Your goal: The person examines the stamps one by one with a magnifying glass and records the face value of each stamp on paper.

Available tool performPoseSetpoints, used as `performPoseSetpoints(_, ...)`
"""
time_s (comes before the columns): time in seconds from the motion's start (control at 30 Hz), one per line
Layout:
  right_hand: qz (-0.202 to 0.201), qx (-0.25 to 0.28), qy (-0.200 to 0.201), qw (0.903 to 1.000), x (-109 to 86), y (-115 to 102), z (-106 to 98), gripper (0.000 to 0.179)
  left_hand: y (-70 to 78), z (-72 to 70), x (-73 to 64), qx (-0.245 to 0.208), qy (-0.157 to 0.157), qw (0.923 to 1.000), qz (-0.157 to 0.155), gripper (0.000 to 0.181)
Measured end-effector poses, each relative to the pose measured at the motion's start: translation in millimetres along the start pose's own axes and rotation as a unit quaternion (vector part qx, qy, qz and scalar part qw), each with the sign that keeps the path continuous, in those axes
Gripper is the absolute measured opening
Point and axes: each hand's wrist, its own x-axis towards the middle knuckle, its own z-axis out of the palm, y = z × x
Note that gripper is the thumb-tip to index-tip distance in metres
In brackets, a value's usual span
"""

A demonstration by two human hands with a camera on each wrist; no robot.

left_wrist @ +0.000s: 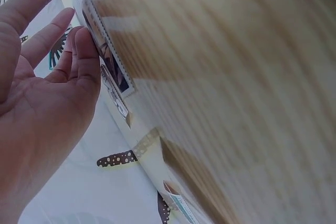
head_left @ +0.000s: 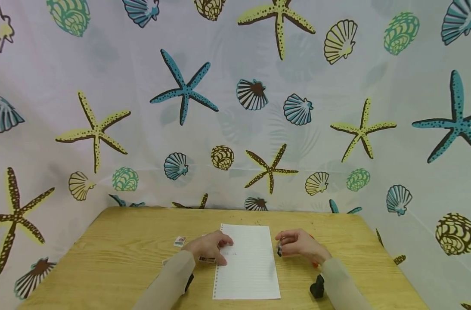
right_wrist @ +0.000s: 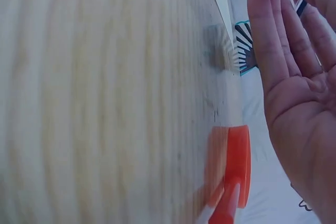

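A stamp-like picture (head_left: 179, 241) lies left of the left hand (head_left: 209, 246), which touches the paper (head_left: 249, 271) with loose, unclenched fingers — seemingly steadying it. The paper lies between both hands. The right hand (head_left: 299, 244) pinches a slim dark item (head_left: 279, 248), unidentifiable — probably next needing careful placing over the sheet.

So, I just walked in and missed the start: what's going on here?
A person is working with a lined sheet on a wooden table. Their left hand is at the sheet's left edge, near small stamp-like pictures. Their right hand, right of the sheet, holds a small item too unclear to name; an orange-red object is near that hand.
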Motion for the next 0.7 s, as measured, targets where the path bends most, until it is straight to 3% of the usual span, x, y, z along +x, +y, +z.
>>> performPoseSetpoints(0.27, -0.008, -0.009, 0.051, 0.9986, 1.7, -10, 16, 0.035, -2.7, -0.9, 2.4, -0.005, -0.004, 1.0000, 0.002, 0.053)
performPoseSetpoints(0.47, -0.004, 0.009, 0.053, 0.9986, 5.0, -18, 30, 0.017, -1.3, -1.1, 0.8, -0.003, 0.002, 1.0000, -0.004, 0.051)
performPoseSetpoints(0.6, -0.017, 0.020, 0.048, 0.9985, 8.1, -19, 36, 0.016, -0.4, -0.8, -0.4, -0.007, 0.003, 0.9999, -0.009, 0.052)
performPoseSetpoints(0.7, -0.021, 0.026, 0.041, 0.9986, 9.3, -18, 40, 0.026, 0.3, -0.2, -1.5, -0.011, 0.003, 0.9999, -0.012, 0.053)
